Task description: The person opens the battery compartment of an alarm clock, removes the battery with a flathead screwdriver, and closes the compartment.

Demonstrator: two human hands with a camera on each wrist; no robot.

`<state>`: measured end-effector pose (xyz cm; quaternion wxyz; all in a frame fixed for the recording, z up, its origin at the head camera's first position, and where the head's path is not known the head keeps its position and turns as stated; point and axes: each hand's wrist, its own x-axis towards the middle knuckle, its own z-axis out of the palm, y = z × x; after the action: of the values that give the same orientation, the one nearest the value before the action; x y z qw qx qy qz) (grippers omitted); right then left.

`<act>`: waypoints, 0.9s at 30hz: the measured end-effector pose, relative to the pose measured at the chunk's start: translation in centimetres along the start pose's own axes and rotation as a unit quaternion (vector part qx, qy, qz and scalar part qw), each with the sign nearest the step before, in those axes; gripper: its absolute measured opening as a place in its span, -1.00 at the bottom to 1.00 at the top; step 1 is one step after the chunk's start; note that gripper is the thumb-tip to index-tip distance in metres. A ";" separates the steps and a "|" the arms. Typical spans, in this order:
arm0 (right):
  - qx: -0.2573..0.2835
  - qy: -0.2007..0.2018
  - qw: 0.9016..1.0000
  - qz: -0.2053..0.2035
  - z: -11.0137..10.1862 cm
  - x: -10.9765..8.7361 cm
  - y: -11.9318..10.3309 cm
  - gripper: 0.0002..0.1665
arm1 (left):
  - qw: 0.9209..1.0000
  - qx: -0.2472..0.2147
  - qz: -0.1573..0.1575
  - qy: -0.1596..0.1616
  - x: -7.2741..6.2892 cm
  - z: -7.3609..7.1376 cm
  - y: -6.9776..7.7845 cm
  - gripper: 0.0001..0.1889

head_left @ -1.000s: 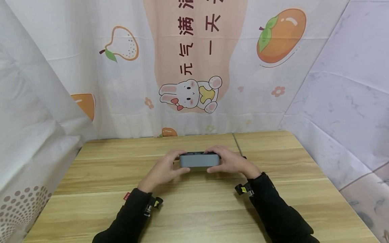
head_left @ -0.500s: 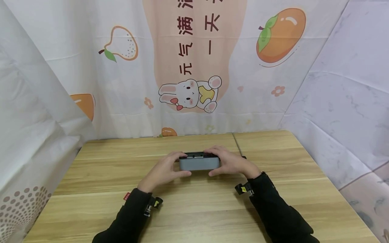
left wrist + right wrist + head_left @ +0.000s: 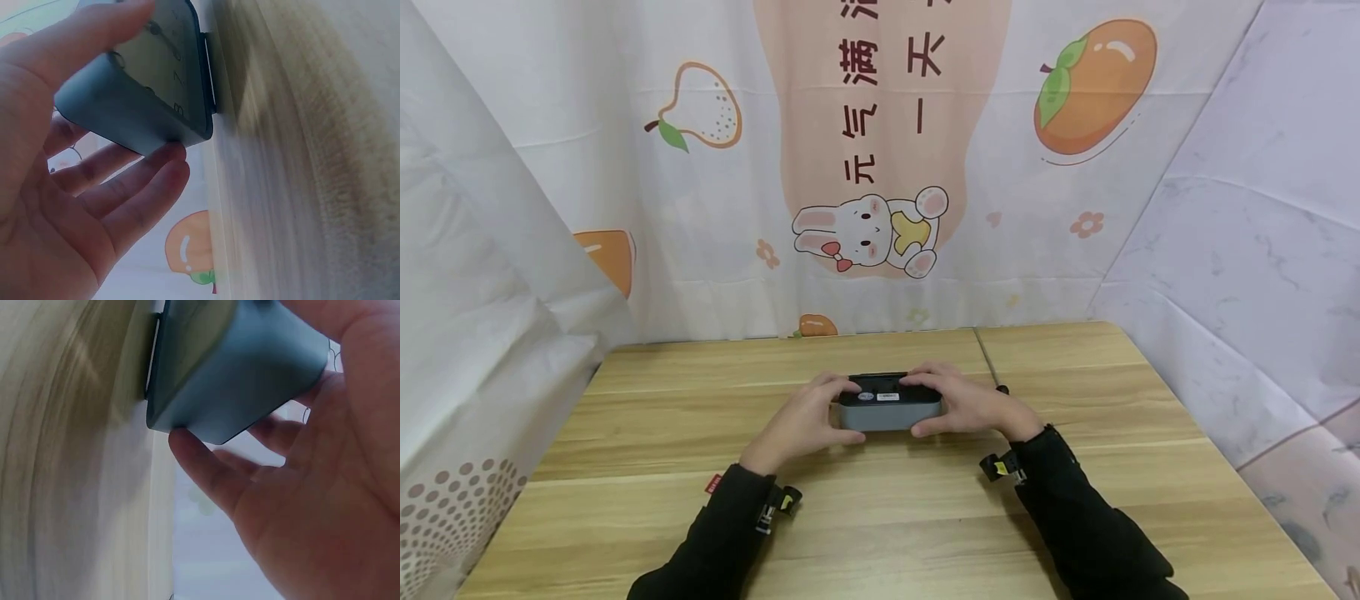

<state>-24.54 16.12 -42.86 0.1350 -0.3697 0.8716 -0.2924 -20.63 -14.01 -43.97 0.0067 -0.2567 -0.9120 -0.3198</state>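
A grey desk clock (image 3: pixel 890 417) with a black back is held between both hands over the middle of the table. Its back, with two small labels, is turned up in the head view. The dial, with a 7 and an 8 readable (image 3: pixel 169 69), shows in the left wrist view. My left hand (image 3: pixel 805 418) grips the clock's left end, thumb on the near side and fingers on the far side. The right hand (image 3: pixel 964 404) holds the other end the same way. In the right wrist view, fingers curl round the grey casing (image 3: pixel 250 375). The far fingers are partly hidden.
The wooden table (image 3: pixel 880 525) spreads around the hands. Behind it hangs a printed curtain (image 3: pixel 715 208), with pale cloth on either side. A thin dark rod-like thing (image 3: pixel 989 358) lies on the table behind the right hand.
The clock has tipped so that its black back and labels came into view, and it sits slightly lower in the head view. Both hands have kept hold and turned with it.
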 end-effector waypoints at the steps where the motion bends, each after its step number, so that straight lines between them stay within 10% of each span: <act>1: 0.003 -0.001 1.000 0.003 0.0 0.0 0.0 -0.06 | 1.000 0.004 0.004 0.000 0.0 0.0 0.0 -0.30; 27: 0.009 -0.020 0.999 0.035 0.4 0.1 0.1 0.07 | 0.998 0.022 0.049 -0.023 -0.1 0.1 -0.1 -0.34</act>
<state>-24.48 15.93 -43.17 0.1661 -0.3434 0.8785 -0.2876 -20.55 -14.09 -44.17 0.0072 -0.3086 -0.9051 -0.2926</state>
